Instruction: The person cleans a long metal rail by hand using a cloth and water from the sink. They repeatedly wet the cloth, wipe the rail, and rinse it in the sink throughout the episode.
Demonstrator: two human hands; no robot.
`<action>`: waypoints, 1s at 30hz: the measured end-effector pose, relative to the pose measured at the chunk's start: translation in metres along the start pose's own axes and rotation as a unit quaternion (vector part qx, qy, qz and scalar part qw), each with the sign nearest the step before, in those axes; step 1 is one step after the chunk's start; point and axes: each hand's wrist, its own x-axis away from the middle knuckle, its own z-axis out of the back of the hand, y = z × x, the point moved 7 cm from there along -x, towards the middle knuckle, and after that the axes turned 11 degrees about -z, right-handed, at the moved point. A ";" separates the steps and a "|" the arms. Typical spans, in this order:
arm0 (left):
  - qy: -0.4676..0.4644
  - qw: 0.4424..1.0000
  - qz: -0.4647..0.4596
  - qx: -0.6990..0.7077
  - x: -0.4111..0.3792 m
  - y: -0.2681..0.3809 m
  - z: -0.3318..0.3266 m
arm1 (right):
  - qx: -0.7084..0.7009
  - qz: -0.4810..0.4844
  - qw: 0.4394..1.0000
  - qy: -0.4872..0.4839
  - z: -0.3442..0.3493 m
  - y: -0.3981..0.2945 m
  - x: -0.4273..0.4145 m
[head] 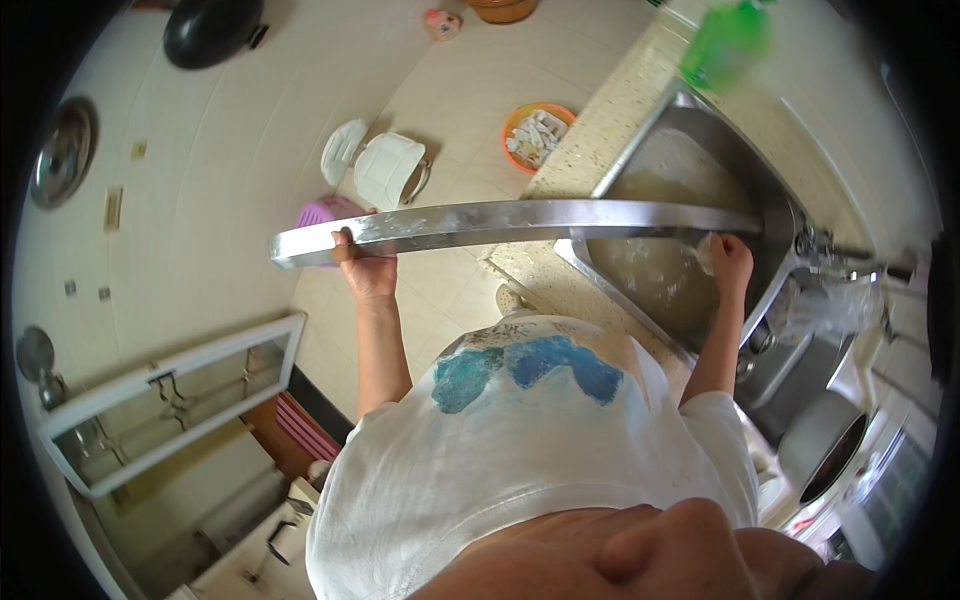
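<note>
A long, narrow, slightly bent-looking stainless steel panel (510, 221) stretches across the view, its right part over the sink. My left hand (367, 270) grips it near its left end, thumb on the near face and fingers behind. Wet or whitish smears mark its surface. By the lower edge near the panel's right end, my right hand (731, 262) is closed on a crumpled whitish wad (705, 253), cloth or thin plastic. Below, cloudy water with some foam stands in the stainless steel sink basin (645, 281).
A faucet (825, 251) rises at the sink's right. Beyond it, a metal pot (821, 446) stands by a second basin (795, 375). A speckled counter (577, 169) borders the sink. On the floor are an orange basin (517, 112), a white chair (390, 169) and a purple plastic basket (330, 208).
</note>
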 end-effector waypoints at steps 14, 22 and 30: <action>-0.049 0.996 0.071 0.025 0.037 -0.015 0.040 | -0.125 0.230 0.954 -0.146 -0.143 -0.274 0.000; -0.080 0.994 0.069 -0.011 0.043 -0.016 0.041 | 0.008 0.342 0.931 -0.127 -0.244 -0.279 -0.036; -0.113 0.989 0.070 -0.070 0.045 -0.021 0.045 | -0.251 0.096 0.938 -0.219 -0.124 -0.162 0.014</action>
